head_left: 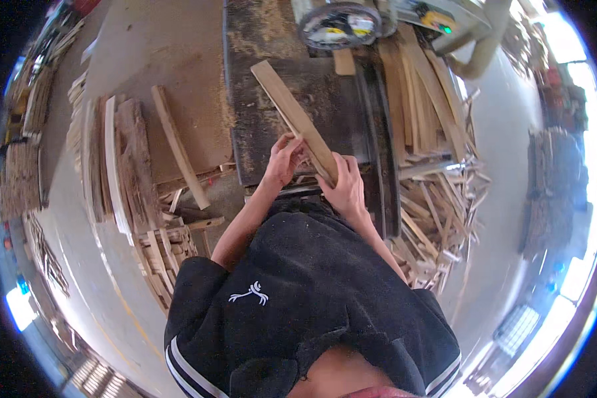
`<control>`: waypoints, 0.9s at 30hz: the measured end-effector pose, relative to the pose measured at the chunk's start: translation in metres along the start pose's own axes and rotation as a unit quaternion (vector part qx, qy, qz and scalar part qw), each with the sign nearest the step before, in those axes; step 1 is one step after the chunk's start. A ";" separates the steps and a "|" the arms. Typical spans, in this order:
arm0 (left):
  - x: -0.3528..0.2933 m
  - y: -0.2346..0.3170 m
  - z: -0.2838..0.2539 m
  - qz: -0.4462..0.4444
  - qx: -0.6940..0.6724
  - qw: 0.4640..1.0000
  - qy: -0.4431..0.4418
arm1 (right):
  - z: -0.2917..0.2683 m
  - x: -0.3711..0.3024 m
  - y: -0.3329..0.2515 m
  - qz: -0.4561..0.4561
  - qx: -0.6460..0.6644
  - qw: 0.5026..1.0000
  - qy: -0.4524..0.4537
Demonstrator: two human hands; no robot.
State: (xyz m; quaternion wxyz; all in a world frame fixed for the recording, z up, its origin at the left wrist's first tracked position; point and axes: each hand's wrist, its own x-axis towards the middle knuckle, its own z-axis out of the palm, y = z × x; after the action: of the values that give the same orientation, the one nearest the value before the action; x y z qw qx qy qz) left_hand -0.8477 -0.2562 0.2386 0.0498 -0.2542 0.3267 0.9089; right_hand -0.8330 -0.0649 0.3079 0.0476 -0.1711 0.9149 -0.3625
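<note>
A narrow wooden board (288,99) slants over the dark machine table, its far end up and to the left. My right hand (347,188) is closed round its near end, with the thumb on the left side and the fingers on the right. At the board's left edge, just ahead of the right hand, my left hand (284,159) has its fingers curled against the wood. The underside of the board is hidden, along with some of the fingertips.
Ahead stands a machine with a round guard (339,26) over the sawdust-strewn table (262,142). Long boards (414,93) lie right of it, above heaped offcuts (431,219). At the left are stacked rough planks (131,159) and a single strip (179,146).
</note>
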 end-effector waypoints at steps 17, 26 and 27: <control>0.050 -0.076 0.066 0.194 0.445 0.861 -0.153 | 0.039 0.016 0.132 -0.099 -0.099 0.980 0.139; 0.039 0.089 -0.089 0.449 0.625 0.551 0.324 | 0.052 0.110 0.139 -0.052 0.070 0.986 0.139; 0.024 0.107 -0.106 0.451 0.640 0.474 0.403 | 0.037 0.118 0.121 -0.099 -0.129 0.977 0.137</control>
State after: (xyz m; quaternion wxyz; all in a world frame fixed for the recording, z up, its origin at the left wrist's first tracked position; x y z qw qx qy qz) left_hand -0.8506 -0.4073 0.2184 -0.3553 -0.3079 0.8710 0.1423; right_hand -0.9699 -0.0479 0.2024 -0.1366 -0.2140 0.9305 -0.2642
